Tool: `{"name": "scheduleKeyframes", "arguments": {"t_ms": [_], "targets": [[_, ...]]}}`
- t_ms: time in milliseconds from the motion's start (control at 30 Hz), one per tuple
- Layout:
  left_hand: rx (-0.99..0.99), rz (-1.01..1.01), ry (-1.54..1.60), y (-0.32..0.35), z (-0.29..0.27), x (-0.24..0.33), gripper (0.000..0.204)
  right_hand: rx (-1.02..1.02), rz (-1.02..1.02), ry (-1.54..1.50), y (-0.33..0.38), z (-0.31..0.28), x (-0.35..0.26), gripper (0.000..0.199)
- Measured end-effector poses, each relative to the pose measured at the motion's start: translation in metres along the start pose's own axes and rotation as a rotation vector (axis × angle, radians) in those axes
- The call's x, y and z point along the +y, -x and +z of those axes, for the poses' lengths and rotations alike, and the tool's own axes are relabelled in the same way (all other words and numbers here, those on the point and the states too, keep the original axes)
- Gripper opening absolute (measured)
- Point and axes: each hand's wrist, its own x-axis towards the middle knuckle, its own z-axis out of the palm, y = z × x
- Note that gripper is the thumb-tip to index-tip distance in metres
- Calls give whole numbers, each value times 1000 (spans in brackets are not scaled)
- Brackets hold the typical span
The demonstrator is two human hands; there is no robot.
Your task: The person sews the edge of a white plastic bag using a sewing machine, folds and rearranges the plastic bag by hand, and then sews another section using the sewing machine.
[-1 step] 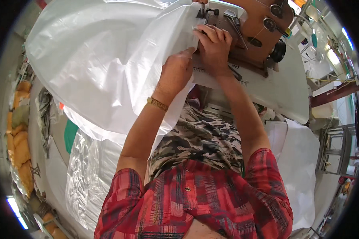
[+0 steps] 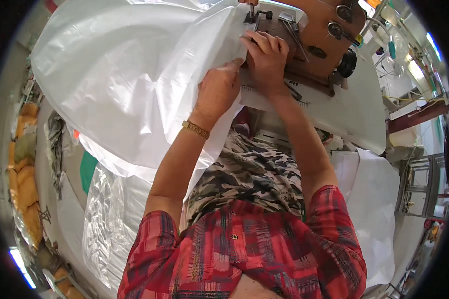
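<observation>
A large white woven plastic sheet (image 2: pixel 119 84) spreads over the table to the left, and its right edge runs up to the presser foot (image 2: pixel 250 18) of a brown sewing machine (image 2: pixel 312 25). My left hand (image 2: pixel 218 89) is closed on that edge, its thumb and forefinger pinching the material. Just above and to the right, my right hand (image 2: pixel 267 57) grips the same edge with bent fingers, close in front of the presser foot. The palms and the pinched material are partly hidden beneath the fingers.
The pale tabletop (image 2: pixel 354 114) curves round to the right of the machine, whose black handwheel (image 2: pixel 346 63) sticks out there. Tweezers (image 2: pixel 294 35) lie on the machine bed. White sheets (image 2: pixel 374 209) hang at my right; clear plastic (image 2: pixel 107 224) lies at my left.
</observation>
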Motion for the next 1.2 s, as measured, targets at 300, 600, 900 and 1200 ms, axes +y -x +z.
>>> {"name": "scheduleKeyframes", "arguments": {"t_ms": [300,600,900,1200], "targets": [[-28,95,-19,-19,4,-11,24,10,-6,67,2,2,-3,43],[13,88,-13,-41,11,-17,18,-23,38,107,-2,1,-9,37],[67,78,5,-55,24,-20,24,-29,81,88,-4,4,-7,36],[49,15,-2,-61,25,-20,25,22,90,66,-6,4,-9,41]]}}
